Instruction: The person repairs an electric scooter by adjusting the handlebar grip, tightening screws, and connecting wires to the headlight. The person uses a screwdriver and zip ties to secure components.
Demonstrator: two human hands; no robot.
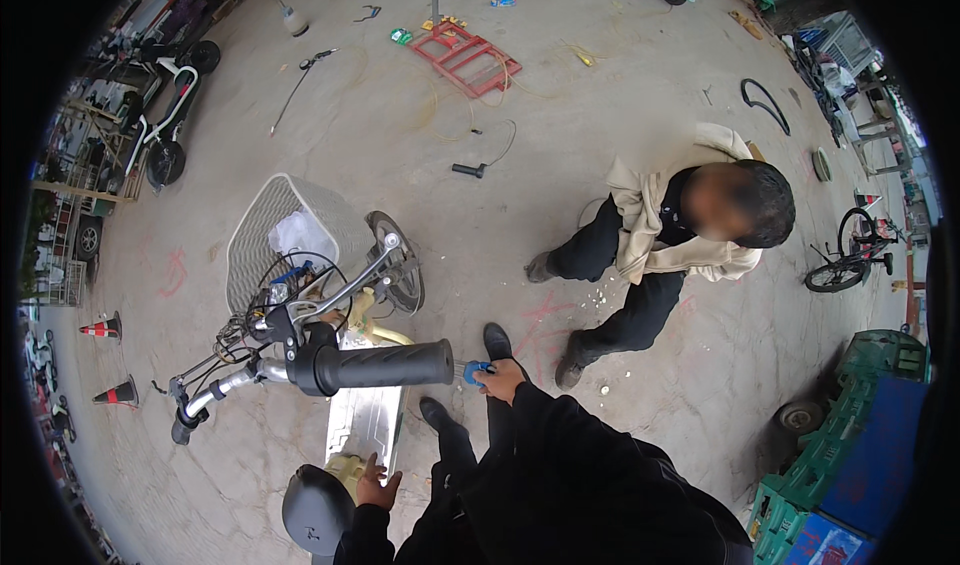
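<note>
In front of me stands an electric bike with a grey basket [300, 205], a black handlebar grip [395, 367] and a silver footboard [365, 410]. My right hand [505, 380] is closed around a small blue object [476, 372], just right of the grip's end. It looks like a tool handle, but its exact kind is unclear. My left hand [377, 485] is beside the black saddle [318, 510], fingers apart, close to the pale yellow frame [346, 473]. Whether it touches the frame I cannot tell. Loose cables [245, 330] hang about the handlebar.
A person [655, 235] in a beige jacket sits low on the right. Beyond lie a red metal frame [465, 60], a black grip with cable [468, 171] and a thin hose [295, 85]. Green crates [870, 375] stand at right, traffic cones [118, 395] at left.
</note>
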